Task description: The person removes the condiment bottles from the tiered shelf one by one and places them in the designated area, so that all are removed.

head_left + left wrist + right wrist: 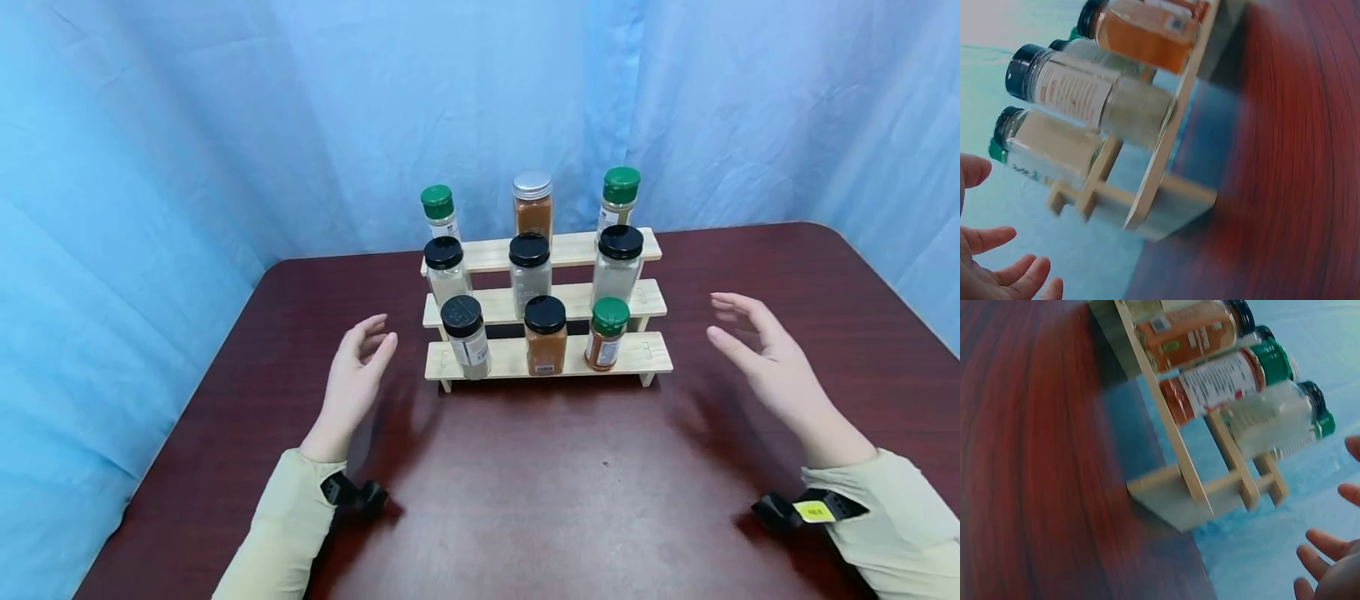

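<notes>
A three-tier wooden spice rack point(504, 360) stands on the table with several spice jars on its steps. On the front step are a black-capped jar point(466, 337), an orange-brown jar with a black lid point(545, 336) and a green-capped jar point(607, 334). Black-lidded jars point(530, 275) line the middle step. At the top, a silver-lidded jar point(533, 204) stands between two green-capped ones. My left hand point(358, 375) hovers left of the rack, fingers relaxed, holding nothing. To the rack's right, my right hand point(772, 367) is raised with loosely bent fingers and nothing in them.
The dark red-brown table point(562, 500) extends in front of the rack and to both sides. Blue curtains point(337, 125) hang behind it and along the sides. Each wrist wears a small black camera point(356, 493) over a pale sleeve.
</notes>
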Tool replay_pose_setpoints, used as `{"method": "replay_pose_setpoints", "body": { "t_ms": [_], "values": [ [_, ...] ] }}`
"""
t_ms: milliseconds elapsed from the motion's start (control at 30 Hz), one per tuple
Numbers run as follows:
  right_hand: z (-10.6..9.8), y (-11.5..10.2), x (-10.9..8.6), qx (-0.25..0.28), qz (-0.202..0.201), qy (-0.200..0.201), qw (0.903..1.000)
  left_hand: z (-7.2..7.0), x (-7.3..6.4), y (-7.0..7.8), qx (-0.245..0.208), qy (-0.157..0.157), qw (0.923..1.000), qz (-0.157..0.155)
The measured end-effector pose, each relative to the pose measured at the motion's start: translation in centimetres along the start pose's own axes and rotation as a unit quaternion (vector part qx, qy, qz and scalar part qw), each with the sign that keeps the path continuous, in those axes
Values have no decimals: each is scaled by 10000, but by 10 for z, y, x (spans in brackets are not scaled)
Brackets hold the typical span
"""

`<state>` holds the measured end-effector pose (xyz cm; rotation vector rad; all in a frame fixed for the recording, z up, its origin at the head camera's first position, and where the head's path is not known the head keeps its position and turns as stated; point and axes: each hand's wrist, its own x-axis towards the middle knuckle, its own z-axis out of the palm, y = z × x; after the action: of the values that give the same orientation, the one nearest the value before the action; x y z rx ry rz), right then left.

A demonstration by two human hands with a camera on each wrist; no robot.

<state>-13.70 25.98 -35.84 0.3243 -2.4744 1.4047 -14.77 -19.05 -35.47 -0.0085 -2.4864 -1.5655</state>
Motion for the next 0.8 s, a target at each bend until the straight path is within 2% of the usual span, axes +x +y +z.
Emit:
{"method": "replay_pose_setpoints", "body": {
  "t_ms": [133,267,400,500,667,800],
  "values": [
    [17,-10,7,543,-301,-223,9978,16,5,-6,-781,-205,9947,-641],
    [30,-21,10,712,-349,-418,9960,31,7,-15,-1137,-377,9870,-1073],
    [41,-29,12,804,-237,-634,9945,42,8,-23,-1201,-563,9831,-1263],
    [49,-32,15,985,-327,-709,9921,47,9,-28,-1403,-671,9784,-1363],
    [62,-36,20,1162,-697,-704,9883,52,10,-35,-2081,-783,9638,-1473],
    [70,-36,21,1246,-800,-713,9864,53,10,-39,-2348,-823,9547,-1634]
  ]
}}
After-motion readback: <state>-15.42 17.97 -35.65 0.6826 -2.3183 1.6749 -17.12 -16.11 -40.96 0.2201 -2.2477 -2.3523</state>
